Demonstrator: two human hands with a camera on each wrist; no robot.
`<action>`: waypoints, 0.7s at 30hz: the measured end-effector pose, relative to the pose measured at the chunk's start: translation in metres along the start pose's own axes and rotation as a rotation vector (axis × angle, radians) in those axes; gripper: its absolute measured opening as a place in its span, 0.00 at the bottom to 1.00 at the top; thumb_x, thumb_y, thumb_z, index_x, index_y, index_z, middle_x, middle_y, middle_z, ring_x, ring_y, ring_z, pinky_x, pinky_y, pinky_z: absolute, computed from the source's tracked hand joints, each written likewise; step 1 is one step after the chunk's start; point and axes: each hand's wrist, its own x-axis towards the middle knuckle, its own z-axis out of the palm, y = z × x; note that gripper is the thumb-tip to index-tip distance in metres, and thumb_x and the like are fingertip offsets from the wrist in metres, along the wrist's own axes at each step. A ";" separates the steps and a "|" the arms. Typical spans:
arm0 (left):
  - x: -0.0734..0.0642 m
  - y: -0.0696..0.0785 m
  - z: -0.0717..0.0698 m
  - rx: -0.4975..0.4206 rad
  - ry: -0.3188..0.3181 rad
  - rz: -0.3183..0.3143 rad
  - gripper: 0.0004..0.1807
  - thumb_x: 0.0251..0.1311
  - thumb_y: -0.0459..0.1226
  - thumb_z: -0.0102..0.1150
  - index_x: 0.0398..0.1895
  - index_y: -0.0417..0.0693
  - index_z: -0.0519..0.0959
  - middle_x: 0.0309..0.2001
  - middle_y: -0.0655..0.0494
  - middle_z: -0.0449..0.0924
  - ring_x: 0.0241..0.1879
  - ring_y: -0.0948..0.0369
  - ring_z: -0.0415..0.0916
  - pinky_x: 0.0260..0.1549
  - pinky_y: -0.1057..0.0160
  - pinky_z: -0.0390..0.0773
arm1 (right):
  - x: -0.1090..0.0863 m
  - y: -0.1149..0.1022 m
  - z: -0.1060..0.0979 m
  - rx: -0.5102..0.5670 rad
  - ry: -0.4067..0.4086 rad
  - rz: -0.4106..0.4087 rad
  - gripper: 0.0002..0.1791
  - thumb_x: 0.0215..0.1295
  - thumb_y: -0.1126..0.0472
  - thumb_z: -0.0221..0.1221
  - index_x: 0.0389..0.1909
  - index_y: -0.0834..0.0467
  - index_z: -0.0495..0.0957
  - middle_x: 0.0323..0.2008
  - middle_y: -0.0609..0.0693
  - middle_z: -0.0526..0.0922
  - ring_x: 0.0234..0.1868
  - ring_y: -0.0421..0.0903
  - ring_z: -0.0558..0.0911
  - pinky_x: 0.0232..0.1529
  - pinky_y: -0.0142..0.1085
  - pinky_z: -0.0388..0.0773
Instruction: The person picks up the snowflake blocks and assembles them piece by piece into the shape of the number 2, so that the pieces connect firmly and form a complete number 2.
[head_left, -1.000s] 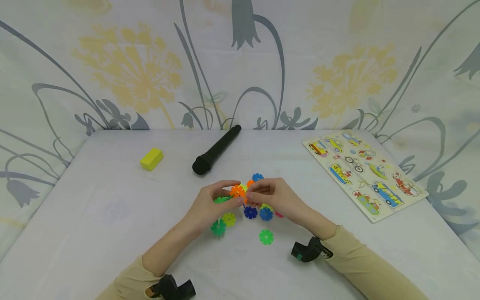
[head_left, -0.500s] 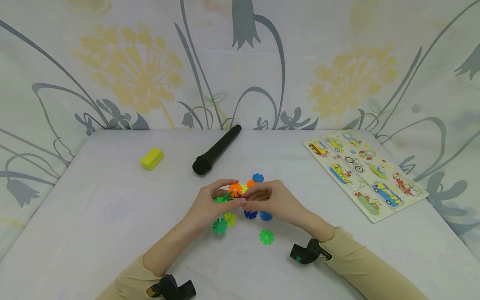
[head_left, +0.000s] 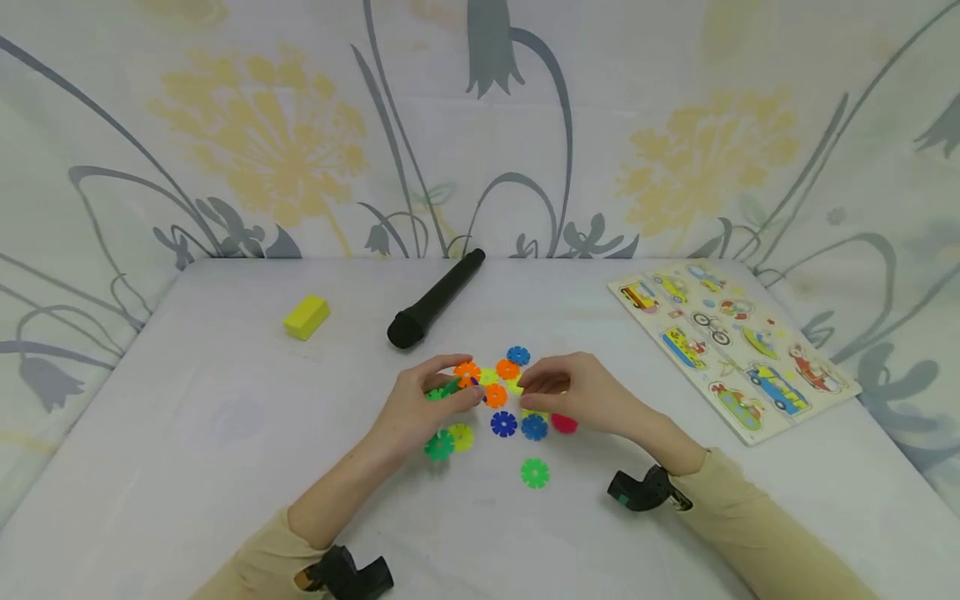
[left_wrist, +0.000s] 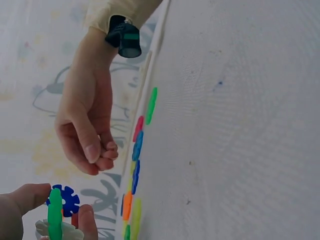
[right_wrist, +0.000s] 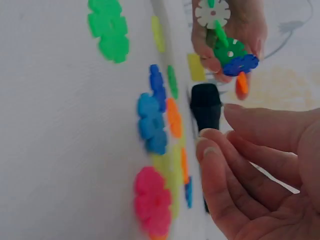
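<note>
My left hand [head_left: 420, 408] pinches a small chain of interlocked flower-shaped plastic discs between thumb and fingers. In the right wrist view the chain shows a white disc [right_wrist: 213, 13], a green disc [right_wrist: 230, 50], a dark blue disc [right_wrist: 241, 65] and an orange disc [right_wrist: 242, 84] slotted together at angles. To its right, my right hand [head_left: 581, 392] hovers over the loose discs, apart from the left. Its fingers are loosely bent, with a gap to the thumb and nothing between them. Below lie a loose dark blue disc [head_left: 504, 424], a lighter blue disc [head_left: 535, 427] and a pink disc [head_left: 564, 423].
A light green disc [head_left: 535, 473] lies nearer the front and another orange disc [head_left: 496, 396] between the hands. Behind are a black microphone [head_left: 435, 300] and a yellow block [head_left: 306, 317]. A picture puzzle board [head_left: 735, 350] lies at the right of the white table [head_left: 187, 433].
My right hand came in to meet the left at the chain, then let go and drew back to the right. The dark blue disc stays on the chain in my left hand.
</note>
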 end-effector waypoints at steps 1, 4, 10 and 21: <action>0.000 0.000 0.001 0.013 0.006 -0.005 0.28 0.61 0.49 0.67 0.65 0.57 0.76 0.52 0.50 0.83 0.58 0.53 0.74 0.60 0.43 0.71 | -0.001 0.004 -0.002 -0.005 0.002 0.009 0.12 0.64 0.58 0.67 0.45 0.59 0.84 0.36 0.44 0.86 0.38 0.40 0.83 0.43 0.31 0.82; 0.001 0.000 0.002 0.032 0.018 -0.011 0.27 0.62 0.48 0.67 0.65 0.59 0.76 0.56 0.50 0.81 0.62 0.52 0.71 0.60 0.42 0.71 | -0.004 0.014 -0.005 -0.011 -0.001 0.016 0.13 0.62 0.59 0.69 0.45 0.60 0.84 0.36 0.45 0.86 0.37 0.41 0.82 0.41 0.30 0.81; 0.001 -0.001 0.001 0.036 0.028 -0.002 0.28 0.62 0.47 0.66 0.66 0.58 0.76 0.57 0.49 0.80 0.61 0.51 0.71 0.60 0.42 0.71 | -0.004 0.022 -0.007 -0.019 -0.058 0.003 0.14 0.57 0.61 0.72 0.44 0.59 0.85 0.37 0.47 0.86 0.35 0.42 0.80 0.39 0.30 0.79; -0.001 0.000 -0.001 0.027 0.030 0.020 0.27 0.63 0.47 0.65 0.66 0.58 0.75 0.57 0.49 0.79 0.61 0.51 0.70 0.60 0.40 0.69 | -0.005 0.018 -0.003 -0.110 -0.162 -0.044 0.13 0.54 0.58 0.74 0.41 0.52 0.86 0.36 0.43 0.80 0.36 0.42 0.76 0.39 0.30 0.77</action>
